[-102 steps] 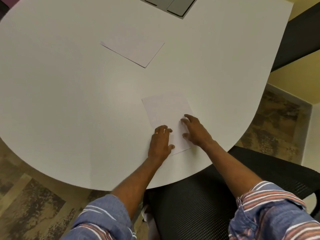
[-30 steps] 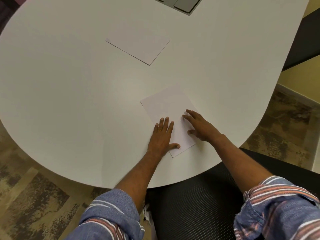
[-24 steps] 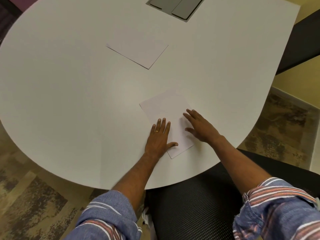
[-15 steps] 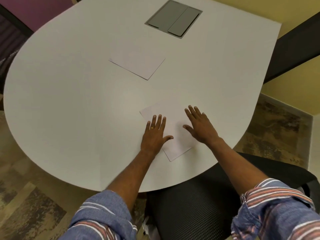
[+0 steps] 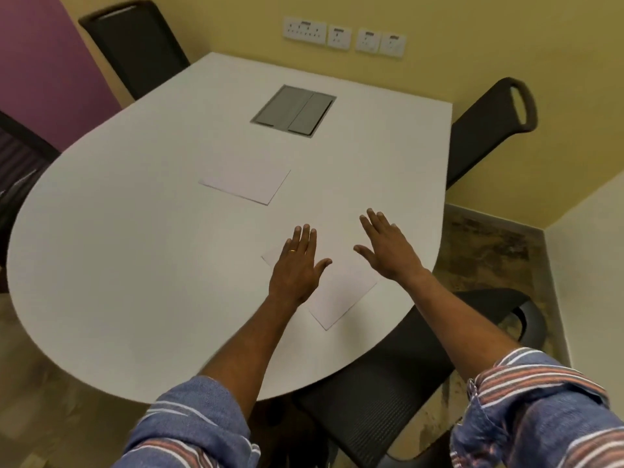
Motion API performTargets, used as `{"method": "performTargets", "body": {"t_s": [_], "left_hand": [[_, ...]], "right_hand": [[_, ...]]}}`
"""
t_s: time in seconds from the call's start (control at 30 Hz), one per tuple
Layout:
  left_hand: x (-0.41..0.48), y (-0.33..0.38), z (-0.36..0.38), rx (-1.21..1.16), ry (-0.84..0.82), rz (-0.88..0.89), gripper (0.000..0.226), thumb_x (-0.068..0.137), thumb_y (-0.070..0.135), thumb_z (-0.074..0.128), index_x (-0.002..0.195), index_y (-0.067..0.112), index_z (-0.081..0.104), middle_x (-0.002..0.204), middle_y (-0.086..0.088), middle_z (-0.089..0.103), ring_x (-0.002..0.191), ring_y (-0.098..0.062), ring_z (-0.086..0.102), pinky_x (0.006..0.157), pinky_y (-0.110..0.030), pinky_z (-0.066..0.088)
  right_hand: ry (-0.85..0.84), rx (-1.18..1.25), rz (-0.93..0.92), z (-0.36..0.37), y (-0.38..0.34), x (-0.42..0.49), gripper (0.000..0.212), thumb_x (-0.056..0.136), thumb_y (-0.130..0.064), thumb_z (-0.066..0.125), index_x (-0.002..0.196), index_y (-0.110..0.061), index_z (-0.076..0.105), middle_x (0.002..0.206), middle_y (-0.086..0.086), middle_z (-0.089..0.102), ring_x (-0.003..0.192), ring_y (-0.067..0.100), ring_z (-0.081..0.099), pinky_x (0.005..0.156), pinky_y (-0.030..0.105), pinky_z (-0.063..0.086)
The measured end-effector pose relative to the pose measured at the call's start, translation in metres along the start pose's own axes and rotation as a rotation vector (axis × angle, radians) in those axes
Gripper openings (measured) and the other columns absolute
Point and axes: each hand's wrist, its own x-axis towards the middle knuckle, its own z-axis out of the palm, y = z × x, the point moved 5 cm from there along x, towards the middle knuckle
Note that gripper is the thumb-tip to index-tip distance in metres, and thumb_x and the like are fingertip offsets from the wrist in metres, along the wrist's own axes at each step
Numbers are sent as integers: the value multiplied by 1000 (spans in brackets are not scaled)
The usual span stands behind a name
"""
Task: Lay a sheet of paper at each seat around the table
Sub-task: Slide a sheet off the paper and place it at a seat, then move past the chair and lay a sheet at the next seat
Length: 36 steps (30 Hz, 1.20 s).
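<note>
A white sheet of paper (image 5: 341, 295) lies flat on the white table (image 5: 135, 265) near its front edge, in front of a black mesh chair (image 5: 381, 393). My left hand (image 5: 297, 265) is over the sheet's left part, fingers apart, holding nothing. My right hand (image 5: 385, 248) is over its right part, also open and flat. Whether either palm touches the paper I cannot tell. A stack of white paper (image 5: 246, 184) lies farther in, near the table's middle.
A grey cable hatch (image 5: 293, 110) is set into the table's far part. Black chairs stand at the far left (image 5: 135, 45), the left edge (image 5: 20, 163) and the right (image 5: 489, 126). Wall sockets (image 5: 344, 37) sit on the yellow wall.
Both hands have flattened and slid forward over the sheet, fingers now spread. The view has tilted up, showing the far chairs and wall. The sheet stays in place.
</note>
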Motion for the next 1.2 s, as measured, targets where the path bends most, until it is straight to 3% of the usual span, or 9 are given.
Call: {"method": "performTargets", "body": {"t_s": [0.27, 0.5, 0.87, 1.2], "left_hand": [[-8, 47, -71, 5, 102, 170, 67, 105, 47, 21, 158, 7, 10, 166, -11, 3, 154, -25, -2, 125, -41, 10], [-26, 96, -112, 30, 131, 287, 70, 104, 51, 16, 158, 8, 8, 166, -11, 2, 154, -26, -4, 125, -42, 8], [-41, 240, -148, 38, 195, 476, 66, 105, 49, 17, 158, 11, 9, 166, -10, 3, 154, -27, -2, 125, -42, 9], [-54, 387, -130, -39, 221, 516, 64, 105, 47, 17, 158, 13, 9, 166, -8, 1, 154, -23, -4, 125, -40, 6]], "right_hand": [[100, -65, 202, -79, 21, -70, 73, 100, -54, 37, 157, -15, 12, 166, 6, 4, 152, 28, 5, 121, 52, 18], [190, -81, 343, -129, 39, -146, 73, 99, -56, 37, 156, -15, 14, 165, 7, 8, 152, 28, 7, 119, 54, 19], [269, 22, 505, -179, 108, -261, 73, 100, -56, 34, 158, -18, 8, 166, 4, 0, 153, 22, -1, 123, 47, 8], [288, 14, 521, -197, 211, -354, 74, 100, -56, 36, 157, -17, 13, 166, 6, 5, 152, 24, 5, 122, 47, 14]]}}
